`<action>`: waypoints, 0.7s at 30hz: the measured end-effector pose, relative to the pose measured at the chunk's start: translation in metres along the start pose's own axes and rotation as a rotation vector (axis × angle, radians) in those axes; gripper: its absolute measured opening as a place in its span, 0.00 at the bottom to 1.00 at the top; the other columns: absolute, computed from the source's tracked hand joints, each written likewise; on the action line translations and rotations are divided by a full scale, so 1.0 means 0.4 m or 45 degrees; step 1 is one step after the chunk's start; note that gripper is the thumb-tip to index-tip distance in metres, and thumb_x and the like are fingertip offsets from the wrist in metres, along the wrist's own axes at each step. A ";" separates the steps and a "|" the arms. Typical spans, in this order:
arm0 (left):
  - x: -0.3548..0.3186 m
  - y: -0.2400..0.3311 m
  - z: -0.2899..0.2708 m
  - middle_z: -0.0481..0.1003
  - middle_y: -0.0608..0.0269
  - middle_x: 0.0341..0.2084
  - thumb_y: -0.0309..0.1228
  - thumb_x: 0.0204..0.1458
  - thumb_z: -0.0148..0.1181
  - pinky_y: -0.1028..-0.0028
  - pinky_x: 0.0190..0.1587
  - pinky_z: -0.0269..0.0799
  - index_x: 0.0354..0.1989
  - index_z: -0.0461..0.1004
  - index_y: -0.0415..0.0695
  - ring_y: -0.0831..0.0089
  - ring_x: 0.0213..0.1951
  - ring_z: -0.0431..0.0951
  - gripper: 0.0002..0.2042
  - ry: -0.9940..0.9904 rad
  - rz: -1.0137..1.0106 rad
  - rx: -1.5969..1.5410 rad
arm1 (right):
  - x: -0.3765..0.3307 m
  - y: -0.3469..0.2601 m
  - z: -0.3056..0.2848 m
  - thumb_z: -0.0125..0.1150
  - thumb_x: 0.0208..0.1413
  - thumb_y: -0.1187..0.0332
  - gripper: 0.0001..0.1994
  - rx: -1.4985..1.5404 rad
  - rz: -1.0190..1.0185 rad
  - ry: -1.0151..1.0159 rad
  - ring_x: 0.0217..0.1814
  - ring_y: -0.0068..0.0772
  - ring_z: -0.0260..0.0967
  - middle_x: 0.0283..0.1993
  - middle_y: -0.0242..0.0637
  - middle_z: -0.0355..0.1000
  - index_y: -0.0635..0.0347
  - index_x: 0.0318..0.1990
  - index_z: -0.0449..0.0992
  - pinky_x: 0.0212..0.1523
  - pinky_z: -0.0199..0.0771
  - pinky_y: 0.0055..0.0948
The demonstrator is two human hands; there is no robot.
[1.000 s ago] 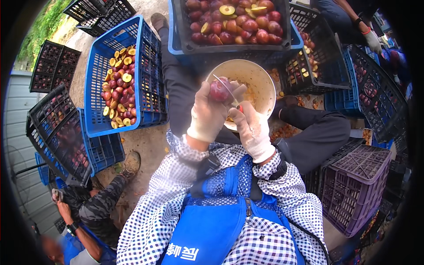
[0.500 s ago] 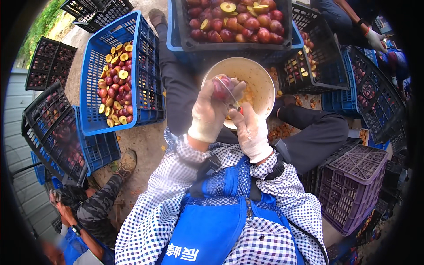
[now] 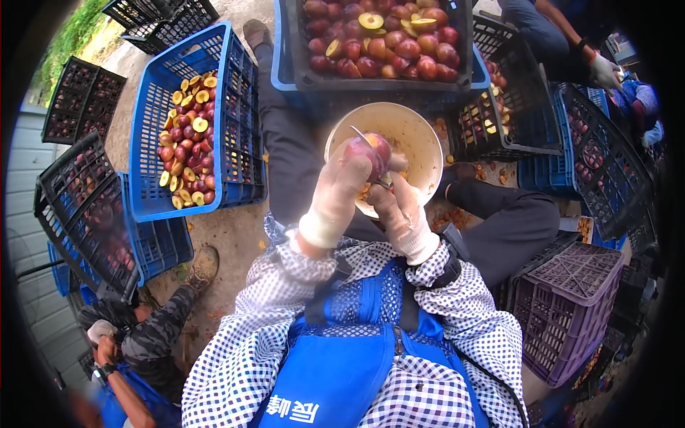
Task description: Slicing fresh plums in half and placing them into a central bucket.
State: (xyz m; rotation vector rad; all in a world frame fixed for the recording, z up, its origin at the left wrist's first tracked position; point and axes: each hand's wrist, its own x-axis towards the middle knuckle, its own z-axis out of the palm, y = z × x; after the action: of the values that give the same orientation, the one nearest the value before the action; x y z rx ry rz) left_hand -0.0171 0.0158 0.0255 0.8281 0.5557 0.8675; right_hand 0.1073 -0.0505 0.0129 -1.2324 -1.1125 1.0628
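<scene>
My left hand (image 3: pixel 334 192), in a pale work glove, is closed around a dark red plum (image 3: pixel 380 148). Across the plum lies the thin blade of a knife (image 3: pixel 362 137), its tip sticking out on the far side. The gloved right hand (image 3: pixel 407 220) grips the knife's handle, which the fingers mostly cover. Both hands are above a cream bucket (image 3: pixel 429 146) standing between my legs, with orange-yellow scraps in it. Whether the blade has cut into the plum cannot be made out.
Straight ahead, a black crate (image 3: pixel 382 83) of plums rests on a blue one. At left stands a blue crate (image 3: pixel 135 167) with whole and halved plums; at right, a black crate (image 3: pixel 531 146) and a purple crate (image 3: pixel 571 314). Co-workers sit at lower left and upper right.
The plum and blade have turned in my hands, the blade now slanting toward the upper left. Both hands have dropped slightly nearer to me. The lower-left co-worker's hands have moved.
</scene>
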 end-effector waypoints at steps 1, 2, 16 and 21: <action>0.000 0.014 0.001 0.77 0.55 0.43 0.44 0.56 0.61 0.68 0.55 0.69 0.53 0.69 0.36 0.66 0.47 0.77 0.25 -0.006 -0.005 -0.009 | 0.004 -0.002 -0.023 0.60 0.59 0.68 0.17 -0.009 0.005 0.006 0.45 0.41 0.75 0.42 0.47 0.74 0.65 0.54 0.74 0.48 0.72 0.36; 0.008 0.034 -0.007 0.77 0.54 0.42 0.42 0.55 0.62 0.70 0.52 0.72 0.55 0.68 0.35 0.67 0.45 0.78 0.25 -0.004 0.089 0.436 | 0.017 -0.002 -0.053 0.62 0.57 0.68 0.17 -0.290 -0.035 -0.128 0.44 0.43 0.75 0.42 0.46 0.73 0.65 0.52 0.75 0.47 0.72 0.37; 0.034 0.082 -0.004 0.76 0.60 0.45 0.37 0.42 0.72 0.72 0.51 0.73 0.52 0.71 0.34 0.70 0.43 0.78 0.29 -0.018 0.039 1.202 | 0.035 0.038 -0.118 0.72 0.41 0.72 0.22 -0.413 -0.270 -0.328 0.43 0.50 0.77 0.47 0.49 0.72 0.65 0.48 0.77 0.41 0.77 0.39; 0.030 -0.016 0.017 0.76 0.60 0.44 0.36 0.43 0.72 0.72 0.51 0.73 0.50 0.73 0.36 0.72 0.44 0.77 0.27 0.030 0.011 -0.043 | -0.005 0.079 -0.052 0.55 0.64 0.51 0.28 0.390 0.177 -0.130 0.56 0.29 0.69 0.55 0.40 0.71 0.67 0.60 0.67 0.55 0.69 0.28</action>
State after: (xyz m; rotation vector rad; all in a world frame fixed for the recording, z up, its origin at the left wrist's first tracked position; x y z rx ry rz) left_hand -0.0029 0.0208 0.0231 0.7906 0.5572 0.8934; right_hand 0.1274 -0.0540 -0.0189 -1.0306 -0.9085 1.3596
